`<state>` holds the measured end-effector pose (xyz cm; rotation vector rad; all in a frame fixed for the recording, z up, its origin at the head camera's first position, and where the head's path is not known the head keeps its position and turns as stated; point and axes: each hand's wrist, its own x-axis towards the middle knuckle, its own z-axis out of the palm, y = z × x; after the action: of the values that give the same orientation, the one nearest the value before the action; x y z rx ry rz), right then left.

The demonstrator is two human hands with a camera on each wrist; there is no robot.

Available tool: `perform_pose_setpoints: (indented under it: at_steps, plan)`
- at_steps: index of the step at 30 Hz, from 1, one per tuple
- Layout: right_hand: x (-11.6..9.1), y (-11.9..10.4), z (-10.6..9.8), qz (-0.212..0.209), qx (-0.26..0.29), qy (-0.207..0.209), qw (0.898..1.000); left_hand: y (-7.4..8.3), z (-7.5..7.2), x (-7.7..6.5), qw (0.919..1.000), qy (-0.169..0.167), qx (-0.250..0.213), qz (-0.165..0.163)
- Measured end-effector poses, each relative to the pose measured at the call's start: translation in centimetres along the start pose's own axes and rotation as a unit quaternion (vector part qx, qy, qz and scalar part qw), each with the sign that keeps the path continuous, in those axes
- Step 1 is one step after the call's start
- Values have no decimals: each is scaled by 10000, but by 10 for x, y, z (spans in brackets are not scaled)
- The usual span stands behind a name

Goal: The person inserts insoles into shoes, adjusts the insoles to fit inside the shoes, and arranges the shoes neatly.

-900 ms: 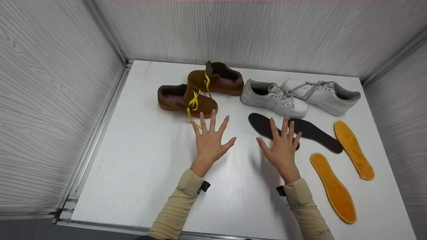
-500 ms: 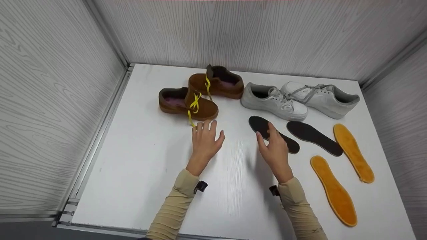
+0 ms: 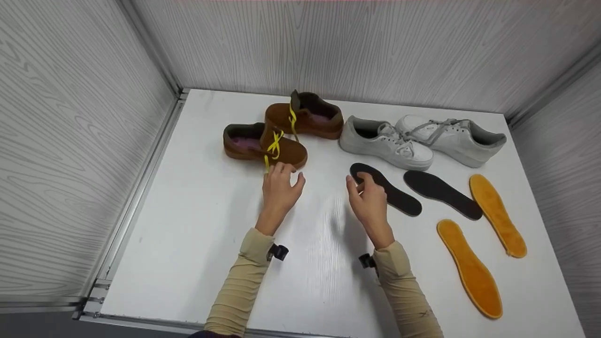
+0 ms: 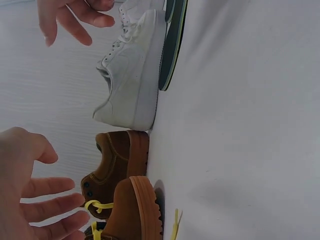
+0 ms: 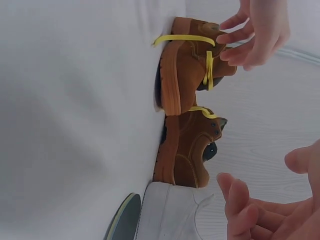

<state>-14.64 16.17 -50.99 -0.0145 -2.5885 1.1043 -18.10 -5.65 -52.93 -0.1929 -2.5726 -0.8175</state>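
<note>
My left hand [image 3: 278,191] hovers just in front of the nearer brown shoe [image 3: 291,151], fingers loosely bent and holding nothing. In the head view its fingertips overlap that shoe's toe and a yellow lace [image 3: 274,143]. Behind it stands the second brown shoe [image 3: 324,123], toe to the left. My right hand [image 3: 369,206] is over the table at the left end of a black insole [image 3: 399,196], thumb and fingers relaxed and apart, with nothing between them. In the right wrist view, the brown shoes [image 5: 182,80] lie beyond both hands.
Two white sneakers [image 3: 375,143] stand at the back right, one with grey laces. Another black insole [image 3: 439,191] lies before them. Two orange insoles [image 3: 472,270] lie at the right. Wood-grain panels [image 3: 328,47] wall the white table [image 3: 188,263] at the back and sides.
Both hands have drawn their spread fingers in to a loose bend. The left hand has moved slightly left, and the right hand has moved left off the middle of the black insole.
</note>
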Motion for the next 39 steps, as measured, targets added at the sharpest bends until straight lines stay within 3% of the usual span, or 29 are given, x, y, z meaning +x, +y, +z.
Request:
perform_pose_setpoints:
  at_steps: [12,19,22,27,35,39]
  plan:
    - [7,-30,27,102,351,-210,9991,-30,-4,14,9988,201,-206,-392]
    - [12,-35,43,313,686,-389,9964,-50,-5,20,9971,581,-217,-431]
    - [14,-35,50,702,1208,-610,9883,-60,-2,21,9967,690,-102,-412]
    - [19,-35,64,1332,2039,-960,9651,-73,2,23,9964,742,-58,-406]
    - [27,-44,91,1799,2281,-1132,9502,-94,4,30,9949,619,18,-791]
    - [31,-48,104,2185,2573,-1340,9317,-105,5,34,9942,522,111,-934]
